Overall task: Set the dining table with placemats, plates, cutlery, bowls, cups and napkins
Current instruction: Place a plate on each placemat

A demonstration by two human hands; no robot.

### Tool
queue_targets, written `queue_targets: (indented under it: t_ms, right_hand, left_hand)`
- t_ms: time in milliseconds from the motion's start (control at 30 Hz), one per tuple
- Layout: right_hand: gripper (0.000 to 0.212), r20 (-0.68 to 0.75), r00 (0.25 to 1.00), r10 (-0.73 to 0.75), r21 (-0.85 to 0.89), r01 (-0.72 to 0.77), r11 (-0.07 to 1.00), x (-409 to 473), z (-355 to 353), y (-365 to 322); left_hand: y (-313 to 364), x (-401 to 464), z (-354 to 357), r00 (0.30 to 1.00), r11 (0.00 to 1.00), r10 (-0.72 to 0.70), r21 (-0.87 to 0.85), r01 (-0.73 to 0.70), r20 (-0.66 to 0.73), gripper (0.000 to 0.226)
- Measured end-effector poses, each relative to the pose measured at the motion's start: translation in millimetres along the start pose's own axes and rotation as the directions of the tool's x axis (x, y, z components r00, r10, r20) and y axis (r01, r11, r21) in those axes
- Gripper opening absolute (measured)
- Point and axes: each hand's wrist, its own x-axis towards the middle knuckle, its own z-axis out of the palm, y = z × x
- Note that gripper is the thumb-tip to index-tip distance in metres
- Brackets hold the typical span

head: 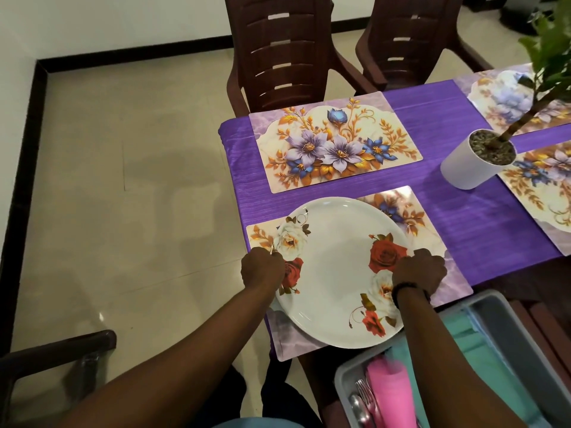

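Purple cloth over the worktop (pixel 463 230), with four floral placemats laid out: near placemat (pixel 448 273) at the front edge, far placemat (pixel 333 143) just beyond it, two more at the right, cut off by the frame. White plate (pixel 336 273) with red and white roses lying on the near placemat, hiding most of it and overhanging its left and front parts. White pot (pixel 469 162) with a leafy plant standing between the placemats on the right, well clear of the plate. Two dark brown plastic chairs (pixel 284 50) pushed in at the far side; another chair arm at the lower left. Grey bin (pixel 506 332) at the lower right, just beside the plate, holding pink napkins (pixel 389 393), teal napkins (pixel 463 335) and forks and spoons (pixel 361 400). No writing or brand readable anywhere. Both forearms stretched forward from below. Left hand (pixel 262 267) curled over the plate's left rim, gripping it; right hand (pixel 420 270) curled over the right rim, gripping it likewise, knuckles up, dark band at the wrist
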Motion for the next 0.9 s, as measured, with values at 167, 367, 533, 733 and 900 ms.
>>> queue_targets:
  t_ms: [167, 367, 533, 733, 900]
  right_hand:
    - [0.028, -0.028, 1.000, 0.001, 0.135, 0.003, 0.991, 3, -7, 2]
    - [0.041, 0.027, 0.996, 0.081, 0.228, -0.085, 0.970, 8, -11, -2]
    - [0.055, 0.085, 0.985, 0.147, 0.303, -0.166, 0.938, 12, -14, -1]
    - [0.058, 0.031, 0.975, 0.218, 0.400, -0.212, 0.892, 8, -24, -3]
    - [0.054, -0.032, 0.983, 0.179, 0.465, -0.144, 0.873, 12, -46, -27]
  left_hand:
    - [-1, -5, 0, 0.999, 0.999, -0.021, -0.029, 0.020, -0.041, 0.034]
    - [0, -18, 0, 0.999, 0.982, -0.017, -0.188, 0.007, -0.050, 0.033]
    - [11, -30, -3, 0.997, 0.951, 0.068, -0.298, -0.078, -0.044, 0.036]
    - [31, -22, -7, 0.995, 0.909, 0.097, -0.407, -0.090, -0.002, 0.021]
    - [47, 6, -20, 0.999, 0.877, 0.015, -0.481, 0.002, 0.032, 0.028]
